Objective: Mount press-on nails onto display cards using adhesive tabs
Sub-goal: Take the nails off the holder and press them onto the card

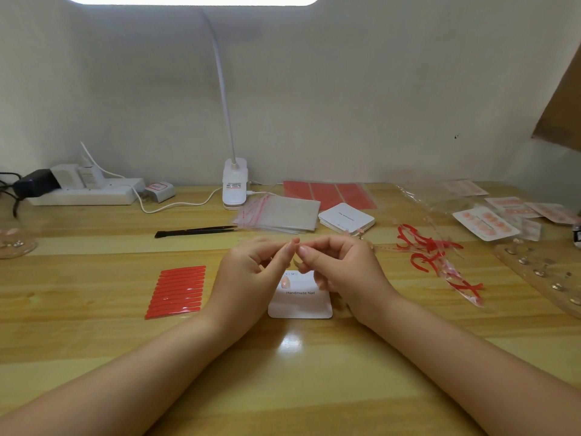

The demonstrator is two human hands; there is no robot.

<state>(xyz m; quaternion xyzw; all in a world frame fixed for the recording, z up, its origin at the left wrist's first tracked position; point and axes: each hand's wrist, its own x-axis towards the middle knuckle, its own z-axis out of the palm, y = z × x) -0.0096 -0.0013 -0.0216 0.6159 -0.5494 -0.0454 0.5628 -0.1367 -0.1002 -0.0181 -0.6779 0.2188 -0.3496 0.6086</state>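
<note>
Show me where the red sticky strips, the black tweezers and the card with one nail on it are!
red sticky strips [177, 292]: head view, middle of the sheet.
black tweezers [196, 231]: head view, mid-length of the arms.
card with one nail [300, 305]: head view, bare white lower half.

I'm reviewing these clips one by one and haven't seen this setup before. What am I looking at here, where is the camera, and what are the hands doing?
No machine here: a head-worn camera looks down at a person's bare hands over a wooden table. The left hand and right hand meet fingertip to fingertip, fingers curled, likely working something too small to make out. Below them lies a white display card with one pink nail mounted. Left of it sits a red adhesive strip sheet; behind are tweezers, clear bags and a clip lamp.
</note>
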